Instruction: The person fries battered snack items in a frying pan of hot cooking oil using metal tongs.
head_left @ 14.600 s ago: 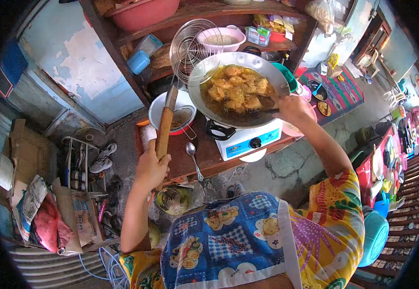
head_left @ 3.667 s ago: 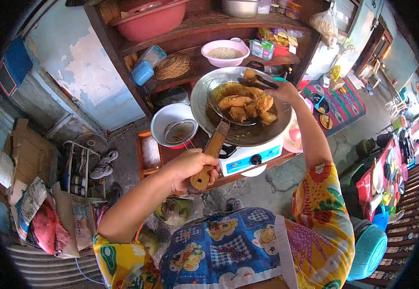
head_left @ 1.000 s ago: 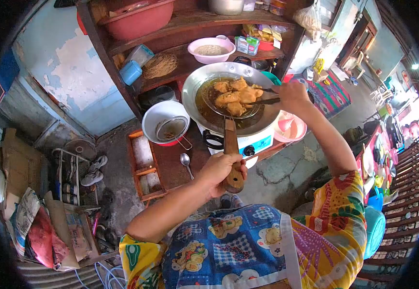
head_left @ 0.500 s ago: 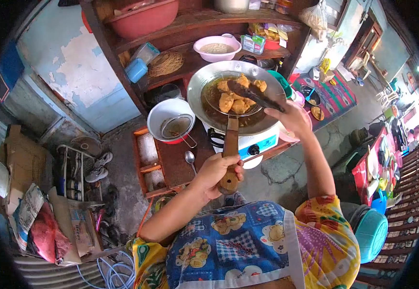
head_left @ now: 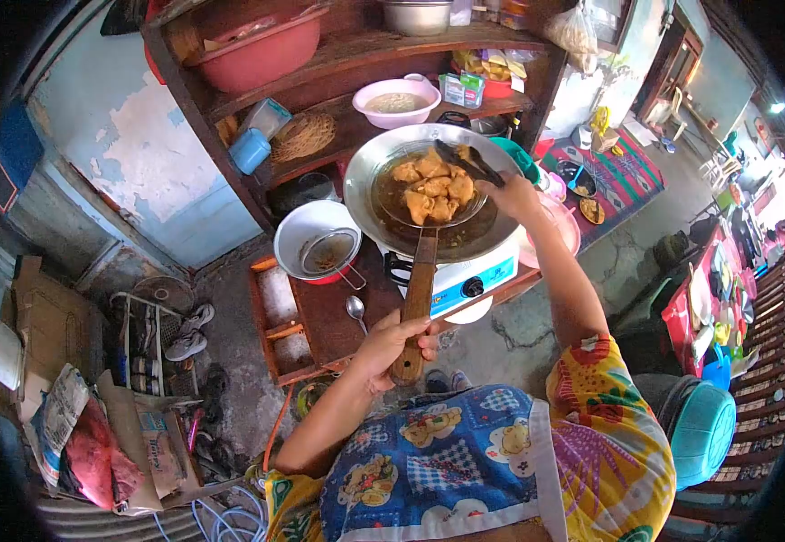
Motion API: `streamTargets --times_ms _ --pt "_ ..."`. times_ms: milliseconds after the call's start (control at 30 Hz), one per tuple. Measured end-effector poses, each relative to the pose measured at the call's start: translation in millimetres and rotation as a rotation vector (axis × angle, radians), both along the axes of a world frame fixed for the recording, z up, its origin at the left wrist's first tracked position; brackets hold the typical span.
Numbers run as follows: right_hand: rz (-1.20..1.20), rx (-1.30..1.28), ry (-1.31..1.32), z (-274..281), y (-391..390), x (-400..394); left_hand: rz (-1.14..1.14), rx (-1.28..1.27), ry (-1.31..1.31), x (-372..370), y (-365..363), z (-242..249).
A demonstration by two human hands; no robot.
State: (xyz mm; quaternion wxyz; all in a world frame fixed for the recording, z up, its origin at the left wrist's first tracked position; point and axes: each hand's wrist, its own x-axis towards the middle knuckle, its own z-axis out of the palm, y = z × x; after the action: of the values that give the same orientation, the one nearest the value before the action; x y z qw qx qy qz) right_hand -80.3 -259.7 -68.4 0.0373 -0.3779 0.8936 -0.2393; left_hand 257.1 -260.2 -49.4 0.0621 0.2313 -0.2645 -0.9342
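My left hand [head_left: 385,352] is closed round the wooden handle of a skimmer [head_left: 421,280], whose round head is over the oil in a wide metal wok [head_left: 361,185]. Several golden-brown fried pieces [head_left: 435,188] lie heaped on that head. In my right hand [head_left: 514,196] is a dark spatula [head_left: 471,164], its blade at the far right side of the heap. Part of the blade is blurred. The wok sits on a white and blue stove [head_left: 492,273].
Left of the wok stands a white basin [head_left: 298,226] with a wire strainer [head_left: 331,251] resting in it. A spoon [head_left: 356,310] lies on the wooden table in front. Behind, shelves hold a pink bowl [head_left: 398,101] and a large red basin [head_left: 261,54]. A pink basin [head_left: 566,226] is at right.
The skimmer's handle has come down and left toward me. The spatula has moved from across the pieces to their far right side. The fried pieces now sit closer together on the skimmer.
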Motion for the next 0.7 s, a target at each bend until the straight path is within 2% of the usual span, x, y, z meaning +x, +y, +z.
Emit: streamTargets --times_ms 167,233,267,300,367,400,433,500,533,567,633,700 --pt "0.012 0.036 -0.023 -1.6 -16.9 -19.0 0.024 -0.029 0.002 -0.1 -1.1 -9.7" --pt "0.024 -0.110 -0.252 2.5 -9.0 -24.4 0.055 0.043 0.019 2.4 -2.6 -11.9" --pt "-0.018 -0.308 -0.280 -23.0 -10.8 -40.6 0.062 0.044 0.018 3.3 -2.9 -12.1" --pt "-0.014 -0.306 -0.282 -9.2 -3.5 -22.0 0.054 0.038 0.031 3.6 -2.8 -12.3" --pt "-0.021 -0.438 -0.656 14.2 29.7 31.0 0.046 0.037 0.039 4.7 -1.2 -13.8" --pt "-0.038 -0.513 -0.724 18.0 39.6 63.7 0.038 0.009 0.055 4.6 -0.8 -14.1" --pt "-0.053 -0.591 -0.788 17.2 48.6 87.8 0.031 -0.021 0.074 3.4 -1.3 -13.7" --pt "0.008 -0.377 -0.954 -27.3 54.7 90.1 0.038 -0.006 0.076 3.4 -0.3 -8.7" --pt "0.003 -0.451 -1.017 -32.6 58.8 108.8 0.044 0.011 0.074 4.1 0.7 -5.1" --pt "-0.005 -0.527 -1.080 -35.3 58.2 131.6 0.039 0.008 0.070 4.5 1.4 -1.1" --pt "0.004 -0.503 -1.110 -28.6 60.9 161.3 0.061 0.002 0.068 5.7 3.9 7.2" --pt "0.021 -0.604 -1.301 -11.5 59.9 181.6 0.060 -0.026 0.028 6.3 7.6 13.9"
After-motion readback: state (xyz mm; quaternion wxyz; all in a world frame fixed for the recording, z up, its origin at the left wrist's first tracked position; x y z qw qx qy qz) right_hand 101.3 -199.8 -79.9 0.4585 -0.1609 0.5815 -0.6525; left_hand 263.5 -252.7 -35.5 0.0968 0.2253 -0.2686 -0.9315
